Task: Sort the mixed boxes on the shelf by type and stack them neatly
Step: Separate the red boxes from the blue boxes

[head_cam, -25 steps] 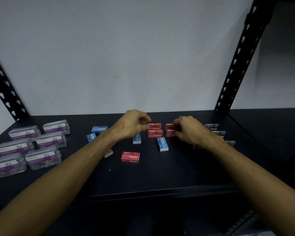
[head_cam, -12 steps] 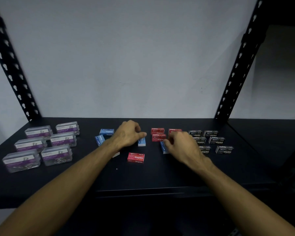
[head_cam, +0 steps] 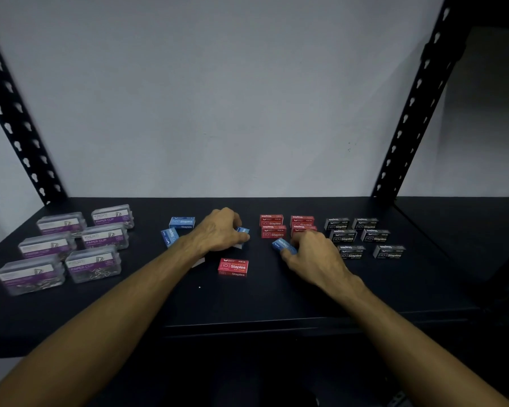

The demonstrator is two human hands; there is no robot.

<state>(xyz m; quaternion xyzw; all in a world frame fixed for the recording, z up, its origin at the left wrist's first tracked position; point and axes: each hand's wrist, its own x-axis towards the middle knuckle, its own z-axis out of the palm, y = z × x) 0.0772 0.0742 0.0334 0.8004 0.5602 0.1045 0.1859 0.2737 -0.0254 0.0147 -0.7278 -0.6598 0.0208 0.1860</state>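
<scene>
Sorting is judged to be well under way on the shelf (head_cam: pixel 276 304), though the stacking is largely undone. Toward the left edge, six clear paper clip boxes (head_cam: pixel 105 237) are gathered in two rows, and some of them seem to be two high. Toward the right edge, six black staple boxes (head_cam: pixel 343 235) are laid out in two columns, single-layered as far as can be told. Near the back edge, between the hands, four red staple boxes (head_cam: pixel 273 231) are grouped in a tight block.

The blue kind is the one left scattered. One blue staple box (head_cam: pixel 182 223) lies near the back edge left of centre, with a tilted blue box (head_cam: pixel 168 237) just beside it. The left hand (head_cam: pixel 218 230) is curled over a third blue box (head_cam: pixel 243 230), only a corner of which shows past the fingers; the grip itself is mostly hidden. The right hand (head_cam: pixel 312 254) is closed with its fingertips pinching a fourth blue box (head_cam: pixel 282 246), which lies askew just in front of the red block. A pale box end is glimpsed under the left wrist, but its type cannot be told.

One stray red box (head_cam: pixel 233 266) lies alone toward the front edge, apart from its group.

What remains, by this reading: the blue boxes are to be brought together, the stray red one is to be joined to its block, and the flat groups are to be stacked.
</scene>
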